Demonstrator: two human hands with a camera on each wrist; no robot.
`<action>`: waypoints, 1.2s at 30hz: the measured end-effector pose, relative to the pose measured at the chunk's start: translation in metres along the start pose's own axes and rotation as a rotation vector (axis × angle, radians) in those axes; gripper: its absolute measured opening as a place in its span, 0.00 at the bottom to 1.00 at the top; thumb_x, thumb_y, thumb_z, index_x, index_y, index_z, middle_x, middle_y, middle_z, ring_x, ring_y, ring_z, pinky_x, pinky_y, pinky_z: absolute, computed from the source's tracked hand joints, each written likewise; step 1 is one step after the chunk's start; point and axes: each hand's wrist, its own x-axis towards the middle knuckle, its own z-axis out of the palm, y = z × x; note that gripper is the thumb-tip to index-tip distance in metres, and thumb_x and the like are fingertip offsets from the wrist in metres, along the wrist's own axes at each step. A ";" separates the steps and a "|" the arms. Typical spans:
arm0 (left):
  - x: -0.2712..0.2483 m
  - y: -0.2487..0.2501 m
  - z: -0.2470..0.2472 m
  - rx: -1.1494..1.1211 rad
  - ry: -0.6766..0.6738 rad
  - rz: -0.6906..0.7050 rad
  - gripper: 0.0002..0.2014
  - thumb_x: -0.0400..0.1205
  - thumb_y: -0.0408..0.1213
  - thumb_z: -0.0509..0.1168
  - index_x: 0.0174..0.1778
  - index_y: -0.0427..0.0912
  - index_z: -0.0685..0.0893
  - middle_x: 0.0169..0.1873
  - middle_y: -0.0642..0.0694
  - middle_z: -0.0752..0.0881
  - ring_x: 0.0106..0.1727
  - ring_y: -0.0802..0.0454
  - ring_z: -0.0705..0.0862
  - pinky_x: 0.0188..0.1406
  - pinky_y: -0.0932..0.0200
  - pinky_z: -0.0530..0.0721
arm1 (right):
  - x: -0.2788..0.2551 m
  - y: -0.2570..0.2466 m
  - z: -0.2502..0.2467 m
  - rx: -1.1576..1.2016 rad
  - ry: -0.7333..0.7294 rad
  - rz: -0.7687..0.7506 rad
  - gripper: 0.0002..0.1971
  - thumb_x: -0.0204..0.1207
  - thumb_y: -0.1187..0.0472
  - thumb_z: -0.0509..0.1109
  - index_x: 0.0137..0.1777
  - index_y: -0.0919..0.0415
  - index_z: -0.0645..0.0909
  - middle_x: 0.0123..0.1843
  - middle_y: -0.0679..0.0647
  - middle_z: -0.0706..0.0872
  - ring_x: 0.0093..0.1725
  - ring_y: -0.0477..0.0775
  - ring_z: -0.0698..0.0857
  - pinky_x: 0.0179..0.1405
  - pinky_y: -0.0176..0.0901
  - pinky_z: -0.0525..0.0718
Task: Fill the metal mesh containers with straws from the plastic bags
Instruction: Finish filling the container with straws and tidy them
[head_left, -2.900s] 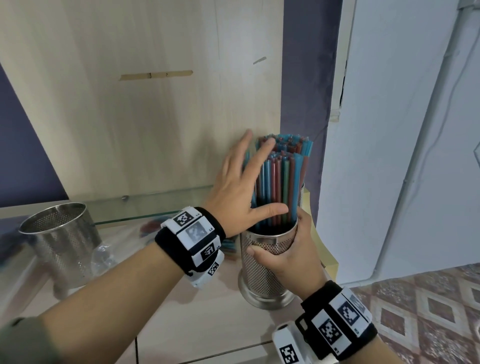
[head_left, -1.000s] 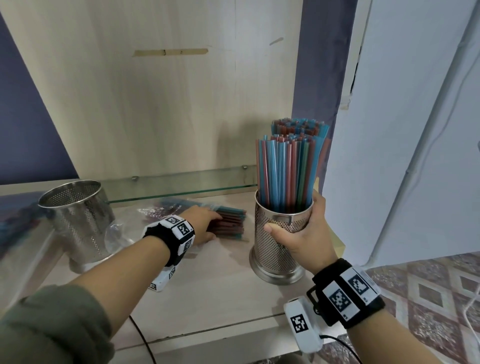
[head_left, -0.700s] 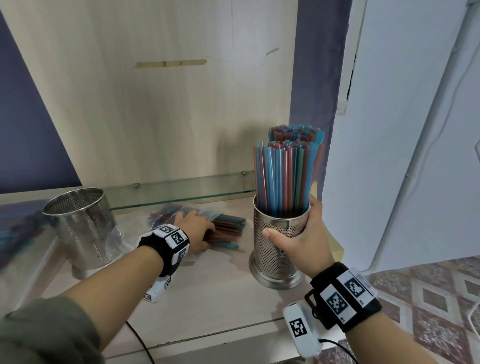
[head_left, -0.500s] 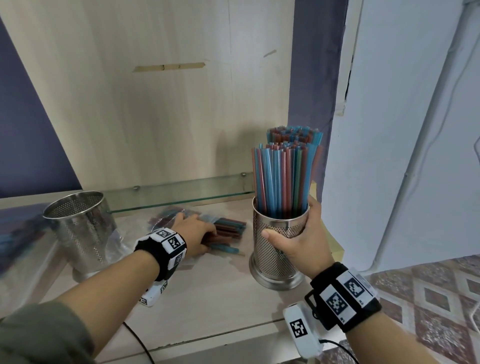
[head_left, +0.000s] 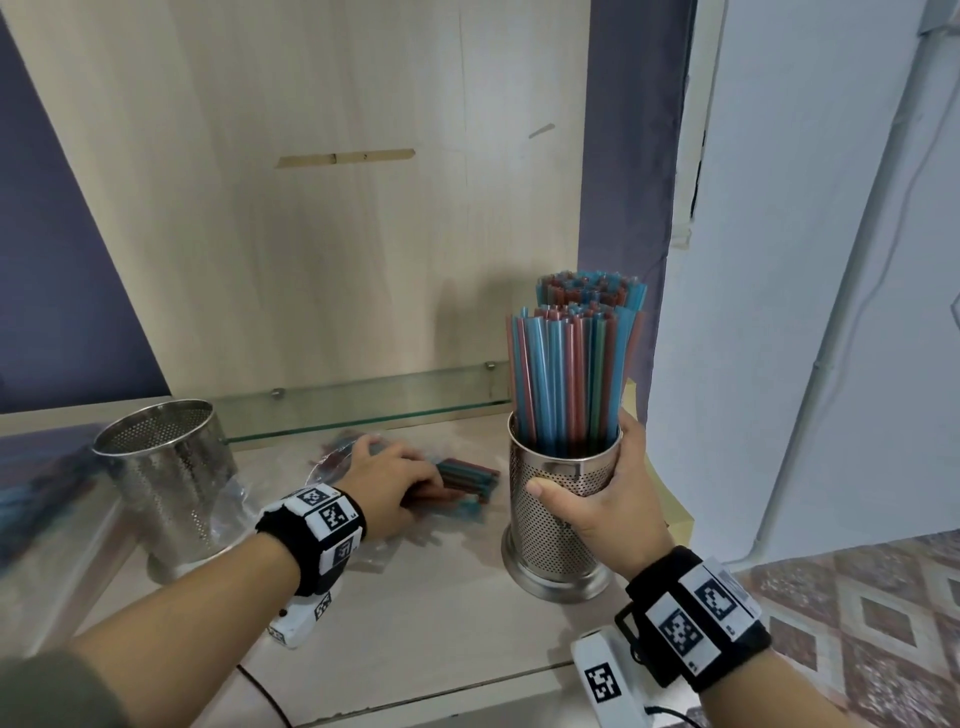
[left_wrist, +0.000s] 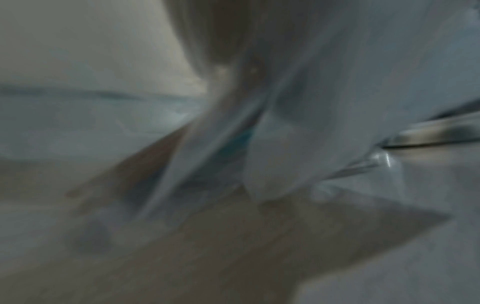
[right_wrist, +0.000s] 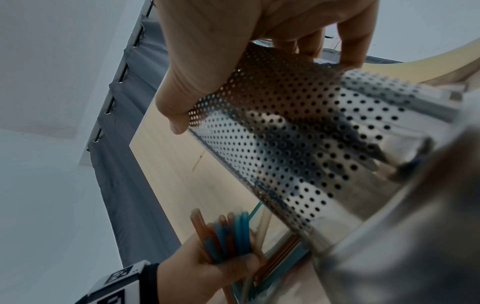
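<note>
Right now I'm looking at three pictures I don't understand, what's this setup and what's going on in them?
No machine here: a person wears three cameras, one on the head and one on each wrist. The head view looks down at a wooden shelf. The right hand grips a perforated metal container packed with upright straws. The left hand grips a bunch of loose straws lying by a plastic bag. An empty container stands at the left. The left wrist view is blurred.
</note>
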 end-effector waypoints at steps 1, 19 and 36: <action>-0.001 -0.001 0.000 -0.045 0.048 -0.008 0.16 0.74 0.43 0.71 0.52 0.67 0.77 0.62 0.60 0.76 0.72 0.59 0.67 0.80 0.43 0.41 | 0.000 0.000 0.000 0.002 -0.001 -0.002 0.53 0.50 0.42 0.87 0.74 0.43 0.61 0.63 0.35 0.82 0.65 0.38 0.83 0.65 0.48 0.85; -0.002 0.007 -0.070 -0.590 0.518 -0.159 0.14 0.69 0.69 0.66 0.42 0.67 0.83 0.35 0.63 0.87 0.50 0.53 0.85 0.61 0.46 0.80 | 0.002 -0.001 0.000 -0.002 -0.007 -0.059 0.53 0.49 0.38 0.85 0.74 0.42 0.62 0.64 0.31 0.79 0.67 0.37 0.81 0.61 0.28 0.82; -0.013 0.062 -0.192 -1.525 1.148 0.060 0.07 0.82 0.36 0.71 0.40 0.45 0.79 0.24 0.53 0.80 0.28 0.56 0.79 0.33 0.55 0.82 | 0.001 -0.001 0.000 0.007 -0.003 -0.051 0.51 0.50 0.41 0.86 0.72 0.41 0.62 0.62 0.30 0.81 0.65 0.36 0.82 0.59 0.26 0.81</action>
